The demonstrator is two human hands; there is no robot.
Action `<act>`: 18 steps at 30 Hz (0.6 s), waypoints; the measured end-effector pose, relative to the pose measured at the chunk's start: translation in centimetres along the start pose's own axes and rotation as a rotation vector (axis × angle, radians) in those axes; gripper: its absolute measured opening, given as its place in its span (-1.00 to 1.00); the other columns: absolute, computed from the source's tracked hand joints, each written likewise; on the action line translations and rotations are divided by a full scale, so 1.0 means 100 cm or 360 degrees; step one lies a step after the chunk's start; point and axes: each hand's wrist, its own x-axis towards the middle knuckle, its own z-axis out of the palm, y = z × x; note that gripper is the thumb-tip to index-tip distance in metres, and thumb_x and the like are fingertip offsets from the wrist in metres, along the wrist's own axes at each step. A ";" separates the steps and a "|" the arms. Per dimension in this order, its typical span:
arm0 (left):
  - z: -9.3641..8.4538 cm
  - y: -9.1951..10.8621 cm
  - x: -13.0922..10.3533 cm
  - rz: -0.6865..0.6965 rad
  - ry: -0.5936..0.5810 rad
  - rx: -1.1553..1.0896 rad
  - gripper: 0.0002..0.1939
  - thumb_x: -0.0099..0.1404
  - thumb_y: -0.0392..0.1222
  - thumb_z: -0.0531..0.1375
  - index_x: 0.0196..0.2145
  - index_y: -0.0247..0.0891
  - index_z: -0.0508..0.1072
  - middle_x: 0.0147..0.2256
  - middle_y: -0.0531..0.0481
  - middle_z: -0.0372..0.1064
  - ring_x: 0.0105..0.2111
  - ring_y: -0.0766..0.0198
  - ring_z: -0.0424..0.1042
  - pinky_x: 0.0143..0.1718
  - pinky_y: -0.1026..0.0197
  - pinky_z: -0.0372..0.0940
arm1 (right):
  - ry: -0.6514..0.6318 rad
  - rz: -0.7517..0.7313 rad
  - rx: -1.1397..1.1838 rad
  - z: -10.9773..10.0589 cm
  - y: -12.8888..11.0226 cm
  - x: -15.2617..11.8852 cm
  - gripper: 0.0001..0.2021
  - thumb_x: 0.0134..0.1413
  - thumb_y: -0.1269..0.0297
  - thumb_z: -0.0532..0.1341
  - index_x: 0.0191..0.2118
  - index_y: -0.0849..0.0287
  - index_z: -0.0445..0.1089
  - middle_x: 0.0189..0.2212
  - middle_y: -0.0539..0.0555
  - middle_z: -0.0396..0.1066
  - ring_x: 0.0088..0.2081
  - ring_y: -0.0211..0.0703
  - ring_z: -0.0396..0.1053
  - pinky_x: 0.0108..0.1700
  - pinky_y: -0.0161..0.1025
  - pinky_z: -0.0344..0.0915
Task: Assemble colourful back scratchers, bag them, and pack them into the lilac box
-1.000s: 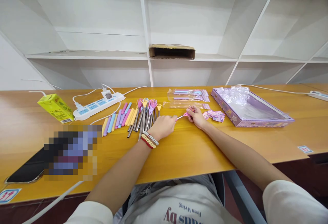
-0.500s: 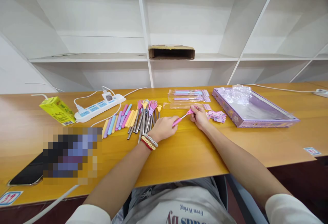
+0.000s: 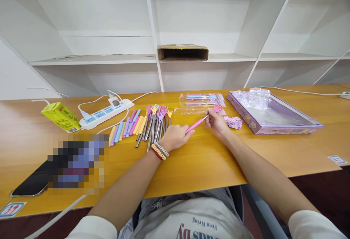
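Observation:
Between my hands is a pink back scratcher [image 3: 196,124] with a short metal shaft and a hand-shaped head. My left hand [image 3: 176,136] is closed round the end of its pink handle. My right hand [image 3: 216,122] pinches the shaft just below the head, which points up and right. Left of my left hand lie several metal-shafted back scratchers [image 3: 155,126] with pink, yellow and purple heads, partly hidden by that hand. Beside them is a row of loose coloured handles [image 3: 128,128]. Packed back scratchers [image 3: 201,100] in clear sleeves lie behind my right hand, with small printed pink cards [image 3: 233,122] to its right.
A purple open box [image 3: 287,129] with crumpled clear plastic [image 3: 255,100] stands at the right. On the left are a white power strip [image 3: 106,114], a yellow-green carton [image 3: 60,118] and a dark phone [image 3: 30,182], partly pixelated. A cardboard box [image 3: 183,52] sits on the shelf behind.
The pink handle now covers more of the metal shaft, and the scratcher's head shows beyond my right hand's fingers. My right hand has shifted slightly to the right; the left has barely moved.

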 end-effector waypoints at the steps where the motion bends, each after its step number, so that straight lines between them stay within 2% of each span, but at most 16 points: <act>1: 0.000 0.001 0.000 0.0008 -0.0015 0.0031 -0.47 0.34 0.11 -0.25 -0.32 -0.26 0.37 -0.47 -0.10 0.41 -0.45 0.14 0.42 -0.44 0.19 0.14 | 0.0011 0.0021 -0.0025 0.003 0.003 0.000 -0.72 -0.10 0.06 0.21 -0.44 0.20 0.26 -0.75 -0.06 0.22 -0.74 -0.38 0.06 -0.71 -0.39 -0.08; 9: 0.001 0.009 0.001 -0.0023 -0.0031 0.0196 -0.45 0.35 0.05 -0.26 -0.21 -0.33 0.40 -0.46 -0.22 0.42 -0.40 0.01 0.45 -0.40 0.09 0.20 | 0.0286 0.0234 -0.0026 0.015 0.019 -0.001 -0.79 -0.01 0.12 0.06 -0.42 0.17 0.20 -0.78 -0.05 0.21 -0.78 -0.34 0.07 -0.72 -0.39 -0.06; 14: -0.001 0.011 0.001 -0.0039 -0.0086 0.0173 -0.45 0.35 0.06 -0.26 -0.22 -0.32 0.41 -0.44 -0.20 0.43 -0.38 0.06 0.45 -0.34 0.11 0.23 | 0.0229 0.0232 -0.0069 0.019 0.018 -0.004 -0.73 0.01 0.04 0.08 -0.42 0.16 0.19 -0.77 -0.06 0.23 -0.78 -0.34 0.08 -0.73 -0.39 -0.05; 18: 0.004 0.012 0.001 0.0005 -0.0144 0.0123 -0.42 0.35 0.05 -0.30 -0.24 -0.32 0.40 -0.42 -0.19 0.43 -0.38 0.07 0.45 -0.34 0.09 0.25 | 0.0031 0.0199 -0.0223 0.026 0.023 -0.009 -0.69 -0.11 0.03 0.23 -0.43 0.17 0.19 -0.76 -0.10 0.20 -0.77 -0.38 0.09 -0.74 -0.42 -0.07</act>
